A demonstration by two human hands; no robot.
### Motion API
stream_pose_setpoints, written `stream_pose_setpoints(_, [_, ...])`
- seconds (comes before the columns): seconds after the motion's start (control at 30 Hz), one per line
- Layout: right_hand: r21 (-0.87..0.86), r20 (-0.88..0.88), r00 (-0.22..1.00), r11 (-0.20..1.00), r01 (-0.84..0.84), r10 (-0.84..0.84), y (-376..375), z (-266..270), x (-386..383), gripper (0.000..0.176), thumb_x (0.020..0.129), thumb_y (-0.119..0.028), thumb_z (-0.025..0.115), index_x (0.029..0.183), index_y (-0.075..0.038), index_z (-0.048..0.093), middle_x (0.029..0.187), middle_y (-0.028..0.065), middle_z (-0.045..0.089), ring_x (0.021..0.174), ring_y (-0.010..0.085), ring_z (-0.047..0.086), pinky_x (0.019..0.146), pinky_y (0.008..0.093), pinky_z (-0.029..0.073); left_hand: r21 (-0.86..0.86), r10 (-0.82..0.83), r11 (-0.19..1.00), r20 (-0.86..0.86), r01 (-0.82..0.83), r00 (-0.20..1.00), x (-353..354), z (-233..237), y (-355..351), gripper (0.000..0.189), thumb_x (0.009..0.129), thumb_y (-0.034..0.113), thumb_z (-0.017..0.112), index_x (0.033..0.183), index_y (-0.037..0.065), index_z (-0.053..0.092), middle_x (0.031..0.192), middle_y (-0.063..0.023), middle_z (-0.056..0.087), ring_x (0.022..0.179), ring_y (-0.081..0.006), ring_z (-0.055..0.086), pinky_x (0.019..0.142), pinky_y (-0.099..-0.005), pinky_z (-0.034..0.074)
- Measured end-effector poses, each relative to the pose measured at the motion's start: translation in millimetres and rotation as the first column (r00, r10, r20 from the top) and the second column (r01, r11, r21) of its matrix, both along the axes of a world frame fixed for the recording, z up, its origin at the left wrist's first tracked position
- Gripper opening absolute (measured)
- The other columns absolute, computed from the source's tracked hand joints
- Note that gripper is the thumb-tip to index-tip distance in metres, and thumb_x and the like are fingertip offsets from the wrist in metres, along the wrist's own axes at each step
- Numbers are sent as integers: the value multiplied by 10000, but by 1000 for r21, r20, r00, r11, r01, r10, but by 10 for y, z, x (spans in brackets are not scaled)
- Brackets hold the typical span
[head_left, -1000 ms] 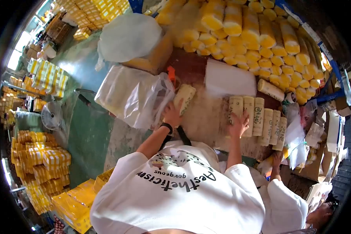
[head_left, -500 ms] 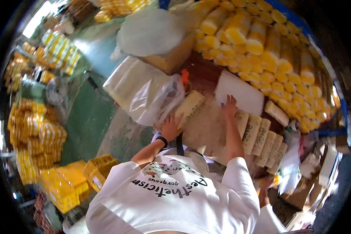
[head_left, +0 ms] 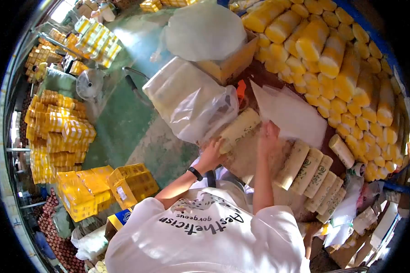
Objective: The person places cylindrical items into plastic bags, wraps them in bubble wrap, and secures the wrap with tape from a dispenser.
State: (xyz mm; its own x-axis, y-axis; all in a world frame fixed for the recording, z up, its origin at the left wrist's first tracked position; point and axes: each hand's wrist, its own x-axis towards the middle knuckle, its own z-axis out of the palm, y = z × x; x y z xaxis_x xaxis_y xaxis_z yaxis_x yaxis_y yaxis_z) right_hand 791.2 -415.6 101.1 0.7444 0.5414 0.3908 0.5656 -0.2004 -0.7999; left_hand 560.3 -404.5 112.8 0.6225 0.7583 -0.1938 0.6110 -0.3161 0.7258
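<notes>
My left hand (head_left: 211,154), with a black band on its wrist, is curled against the near end of a cream wrapped roll (head_left: 241,127) with dark writing. My right hand (head_left: 269,135) is motion-blurred at the near corner of a stack of white sheets (head_left: 296,111). Its fingers look pinched on the top sheet, which sits askew with one edge raised. To the right of that forearm, several similar cream rolls (head_left: 310,177) lie side by side on the tabletop (head_left: 246,157). A large bundle in clear plastic (head_left: 191,98) lies beyond my left hand.
Yellow-and-white rolls (head_left: 351,77) are piled high at the right. An open carton (head_left: 234,59) with a translucent cover (head_left: 205,32) stands at the back. Yellow boxes (head_left: 86,191) and a fan (head_left: 90,84) are at the left. Another person's arm (head_left: 309,239) shows at lower right.
My right hand has drawn back from the middle of the sheet stack to its near corner, and the top sheet has turned askew. My left hand stays by the roll, fingers more curled. The view has shifted.
</notes>
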Motion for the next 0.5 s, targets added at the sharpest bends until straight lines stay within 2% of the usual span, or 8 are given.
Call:
stream_pose_setpoints(0.03, [129, -145, 989, 992, -13, 32, 27, 117, -147, 126, 864, -126, 590, 960, -51, 622, 980, 97, 608, 798, 215, 602, 694, 343, 491, 55, -36, 998, 100, 31, 994, 73, 94, 20, 724, 789, 271, 684, 1373, 64, 311, 1348, -191, 365, 1206, -362, 416, 989, -438, 376])
stream_pose_setpoints(0.13, [51, -400, 890, 975, -217, 219, 29, 526, -629, 150, 827, -125, 632, 954, -50, 608, 933, 62, 624, 779, 169, 610, 690, 331, 493, -196, 75, 981, 422, 10, 904, 301, 247, 29, 739, 805, 256, 674, 1396, 70, 273, 1357, -137, 377, 1237, -298, 401, 1025, -392, 344])
stream_pose_setpoints(0.17, [49, -519, 815, 961, -272, 257, 78, 653, -836, 164, 817, -131, 642, 952, -47, 602, 922, 55, 624, 774, 166, 613, 689, 315, 494, -175, 81, 985, 448, -1, 890, 298, 80, 42, 701, 831, 250, 644, 1396, 67, 273, 1352, -134, 385, 1243, -272, 398, 1015, -371, 353])
stream_pose_setpoints(0.2, [111, -490, 787, 923, -368, 373, 86, 771, -1028, 174, 814, -126, 646, 963, -47, 601, 919, 50, 625, 788, 155, 615, 696, 297, 496, -156, 87, 988, 474, -13, 876, 283, -233, 63, 663, 856, 243, 614, 1395, 64, 273, 1346, -130, 393, 1248, -246, 395, 1006, -351, 361])
stream_pose_setpoints(0.27, [228, -471, 683, 825, -518, 559, 97, 956, -1341, 193, 814, -116, 647, 988, -49, 599, 923, 44, 625, 814, 140, 616, 711, 271, 497, -216, 167, 974, 517, -61, 840, 244, -405, 131, 586, 889, 234, 570, 1377, 59, 296, 1316, -120, 423, 1225, -216, 415, 985, -330, 383])
stream_pose_setpoints(0.33, [347, -484, 530, 709, -613, 696, 134, 1083, -1545, 209, 819, -104, 642, 1017, -52, 595, 938, 41, 624, 837, 132, 612, 725, 254, 495, -372, 319, 920, 528, -123, 787, -3, -402, 380, 512, 905, 232, 543, 1341, 54, 344, 1266, -107, 467, 1167, -210, 461, 961, -328, 412])
stream_pose_setpoints(0.43, [355, -575, 490, 739, -573, 656, 10, 1237, -1454, 221, 821, -31, 602, 1040, -30, 569, 980, 32, 599, 866, 120, 597, 720, 237, 485, -593, 551, 778, 482, -210, 681, -589, -349, 881, 412, 929, 228, 502, 1288, 47, 415, 1191, -88, 533, 1080, -200, 530, 926, -326, 455])
stream_pose_setpoints(0.5, [259, -593, 652, 879, -400, 471, 10, 766, -1199, 256, 811, -30, 620, 1061, -35, 566, 981, 25, 592, 881, 106, 573, 739, 235, 479, -743, 735, 638, 507, -205, 451, -855, -189, 1214, 344, 926, 205, 502, 1228, 43, 477, 1099, -75, 588, 983, -189, 584, 844, -321, 500])
